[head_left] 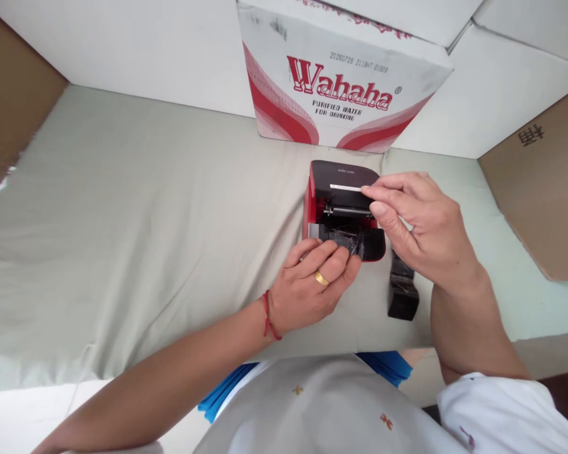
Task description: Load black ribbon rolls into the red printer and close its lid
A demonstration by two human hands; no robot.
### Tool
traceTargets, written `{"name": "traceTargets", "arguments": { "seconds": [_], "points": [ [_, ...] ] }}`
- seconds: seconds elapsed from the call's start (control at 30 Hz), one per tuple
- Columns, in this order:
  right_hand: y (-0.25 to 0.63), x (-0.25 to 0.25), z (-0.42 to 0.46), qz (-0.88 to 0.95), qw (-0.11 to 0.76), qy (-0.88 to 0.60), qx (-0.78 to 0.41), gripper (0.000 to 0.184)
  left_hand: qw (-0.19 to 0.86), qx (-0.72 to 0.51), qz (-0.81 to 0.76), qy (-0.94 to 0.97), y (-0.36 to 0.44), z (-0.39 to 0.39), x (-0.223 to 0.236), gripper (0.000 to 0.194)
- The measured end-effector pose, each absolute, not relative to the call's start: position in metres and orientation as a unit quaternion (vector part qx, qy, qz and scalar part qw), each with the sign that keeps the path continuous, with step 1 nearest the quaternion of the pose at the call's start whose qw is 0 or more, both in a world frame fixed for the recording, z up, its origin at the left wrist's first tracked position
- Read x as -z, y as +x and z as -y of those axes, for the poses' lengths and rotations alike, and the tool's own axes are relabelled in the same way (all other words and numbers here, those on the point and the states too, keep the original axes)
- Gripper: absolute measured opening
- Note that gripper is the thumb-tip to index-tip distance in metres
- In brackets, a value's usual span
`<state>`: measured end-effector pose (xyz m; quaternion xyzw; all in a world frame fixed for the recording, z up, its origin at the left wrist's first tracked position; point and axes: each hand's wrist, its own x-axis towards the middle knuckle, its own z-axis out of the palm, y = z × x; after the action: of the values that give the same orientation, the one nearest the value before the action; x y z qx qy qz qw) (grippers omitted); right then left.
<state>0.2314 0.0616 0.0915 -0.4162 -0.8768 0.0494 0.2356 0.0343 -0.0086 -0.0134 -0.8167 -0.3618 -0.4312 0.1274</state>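
A red and black device [344, 176] with its front compartment open stands on the cloth, a metal roller [345, 210] across its middle. My left hand [315, 277] has a ring and a red string bracelet. Its fingers are curled over the device's near edge, against crinkled dark see-through film [345, 238]. My right hand [416, 221] is closed in a pinch above the device's right side. A thin white strip [344, 187] runs leftward from its fingertips over the black lid. Below that hand lies a dark block-like piece [403, 296], partly hidden by the wrist.
Behind the device stands a white and red Wahaha water carton [345, 94], with plain white boxes [161, 50] around it. Brown cardboard boxes are at the left [14, 82] and right [544, 176]. A wrinkled pale green cloth [137, 214] covers the table.
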Motion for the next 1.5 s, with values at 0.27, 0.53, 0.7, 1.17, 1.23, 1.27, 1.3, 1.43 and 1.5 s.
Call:
{"name": "traceTargets", "arguments": {
  "seconds": [0.27, 0.53, 0.7, 1.17, 1.23, 1.27, 1.3, 1.43, 1.5],
  "points": [
    [0.233, -0.072, -0.052, 0.912, 0.195, -0.36, -0.037, 0.026, 0.123, 0.432, 0.353, -0.821, 0.035, 0.009, 0.012, 0.023],
    [0.229, -0.067, -0.044, 0.905, 0.174, -0.388, 0.0, 0.027, 0.113, 0.435, 0.353, -0.821, 0.036, 0.009, 0.013, 0.024],
    [0.229, -0.052, -0.035, 0.883, 0.265, -0.388, -0.019, 0.025, 0.088, 0.475, 0.339, -0.807, 0.028, 0.005, 0.016, 0.028],
    [0.215, -0.031, 0.004, 0.877, 0.319, -0.359, -0.011, 0.033, 0.142, 0.498, 0.386, -0.763, -0.014, -0.026, 0.021, 0.033],
    [0.215, -0.03, 0.004, 0.876, 0.32, -0.362, -0.017, 0.034, 0.149, 0.5, 0.404, -0.751, -0.013, -0.024, 0.02, 0.036],
    [0.215, -0.03, 0.004, 0.875, 0.32, -0.363, -0.021, 0.034, 0.15, 0.505, 0.408, -0.746, -0.013, -0.023, 0.02, 0.036],
    [0.216, -0.03, 0.004, 0.875, 0.319, -0.364, -0.025, 0.034, 0.15, 0.509, 0.409, -0.743, -0.012, -0.023, 0.019, 0.036],
    [0.215, -0.032, 0.003, 0.875, 0.317, -0.363, -0.037, 0.034, 0.16, 0.499, 0.412, -0.745, -0.007, -0.023, 0.013, 0.023],
    [0.215, -0.033, 0.003, 0.876, 0.314, -0.365, -0.035, 0.032, 0.162, 0.487, 0.419, -0.749, -0.004, -0.024, 0.009, 0.023]
  ]
}}
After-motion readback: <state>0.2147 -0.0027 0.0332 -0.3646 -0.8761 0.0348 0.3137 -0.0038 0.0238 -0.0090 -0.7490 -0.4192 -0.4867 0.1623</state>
